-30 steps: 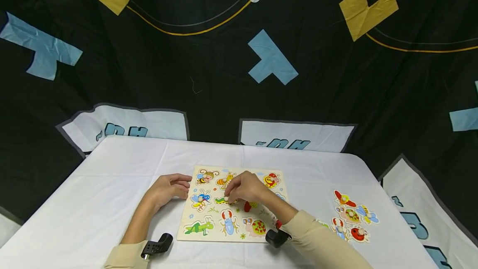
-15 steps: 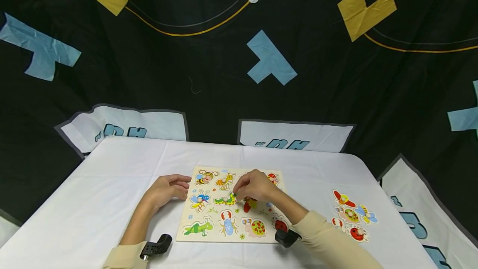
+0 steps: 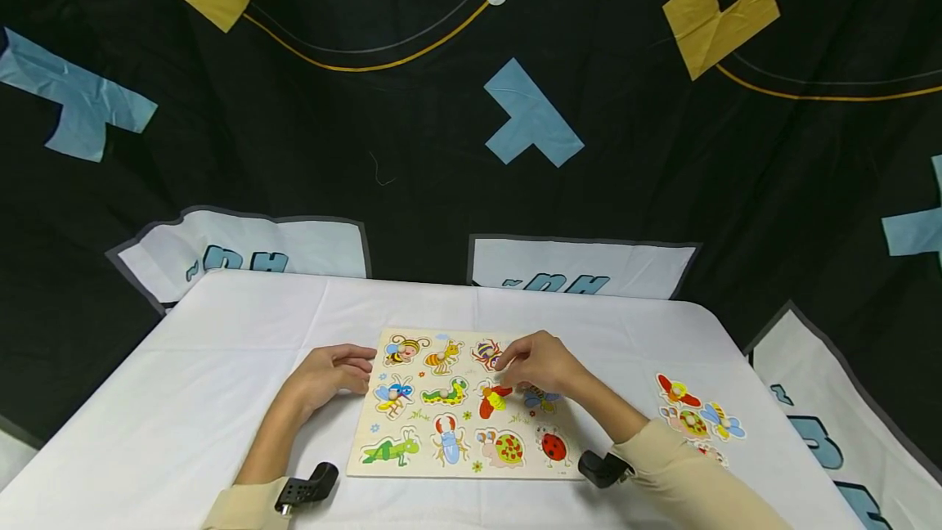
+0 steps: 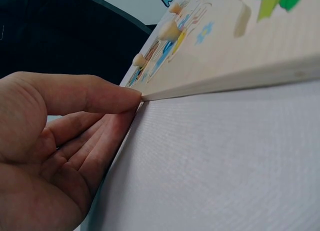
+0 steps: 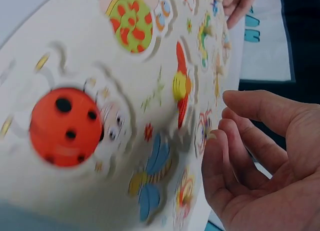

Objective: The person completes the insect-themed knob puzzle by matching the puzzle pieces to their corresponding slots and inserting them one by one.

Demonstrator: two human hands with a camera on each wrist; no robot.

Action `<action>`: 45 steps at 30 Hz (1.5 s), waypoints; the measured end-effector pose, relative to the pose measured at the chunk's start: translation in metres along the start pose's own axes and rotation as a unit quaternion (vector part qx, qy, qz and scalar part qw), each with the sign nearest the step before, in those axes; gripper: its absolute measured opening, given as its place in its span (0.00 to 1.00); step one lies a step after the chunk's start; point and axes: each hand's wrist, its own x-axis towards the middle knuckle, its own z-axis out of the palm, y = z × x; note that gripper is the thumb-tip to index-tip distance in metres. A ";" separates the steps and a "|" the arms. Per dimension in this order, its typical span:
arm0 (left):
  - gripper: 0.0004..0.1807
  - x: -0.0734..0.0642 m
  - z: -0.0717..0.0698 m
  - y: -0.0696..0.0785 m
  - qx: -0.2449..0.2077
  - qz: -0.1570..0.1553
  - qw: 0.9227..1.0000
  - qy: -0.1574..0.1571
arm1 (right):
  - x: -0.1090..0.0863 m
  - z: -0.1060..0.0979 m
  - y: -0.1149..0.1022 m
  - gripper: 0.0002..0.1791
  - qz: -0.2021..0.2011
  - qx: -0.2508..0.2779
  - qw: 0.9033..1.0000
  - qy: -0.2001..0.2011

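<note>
A wooden insect puzzle board [image 3: 423, 464] lies flat on the white table. In its middle row sits a green caterpillar piece [image 3: 445, 392], whose peg shows in the right wrist view. My right hand [image 3: 543, 363] hovers over the board's right half, near the spider piece [image 3: 486, 353]. Its fingers are loosely bent, with a gap to the thumb and nothing between them. At the board's left edge my left hand [image 3: 334, 379] rests with fingers extended; the thumb [image 4: 90, 93] touches the edge in the left wrist view. Printed ladybug [image 5: 65, 126] and snail [image 5: 131, 22] recesses hold no pieces.
To the right of the board lie loose pieces: a red-winged insect [image 3: 679, 392], a snail [image 3: 692, 424] and a blue-winged bee [image 3: 724, 422]. The right sleeve [image 3: 692, 473] partly covers a ladybug piece [image 3: 710, 453]. Behind the table [image 3: 243, 334] hangs a black cloth [image 3: 412, 145].
My right hand has let go of the caterpillar piece in the middle row and moved right across the board. The left hand has stayed at the left edge.
</note>
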 end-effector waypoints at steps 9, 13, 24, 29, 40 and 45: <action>0.34 0.002 -0.001 -0.002 0.008 0.006 1.000 -0.001 | -0.010 -0.023 0.019 0.08 0.022 0.012 0.999 0.030; 0.33 0.001 -0.001 -0.003 0.010 0.008 1.000 -0.001 | -0.014 -0.032 0.024 0.09 0.027 0.016 0.999 0.036; 0.33 0.000 0.000 -0.002 0.013 0.006 1.000 0.001 | -0.023 -0.063 0.042 0.13 0.033 0.021 0.999 0.029; 0.34 0.001 0.000 -0.001 0.012 0.003 1.000 0.002 | -0.028 -0.079 0.053 0.16 0.044 0.032 0.998 0.024; 0.34 0.000 0.000 0.001 0.008 0.001 1.000 0.000 | -0.045 -0.108 0.078 0.17 0.070 0.041 0.996 0.025; 0.34 0.000 0.000 0.001 0.011 0.000 1.000 0.002 | -0.053 -0.121 0.091 0.18 0.077 0.028 0.996 0.024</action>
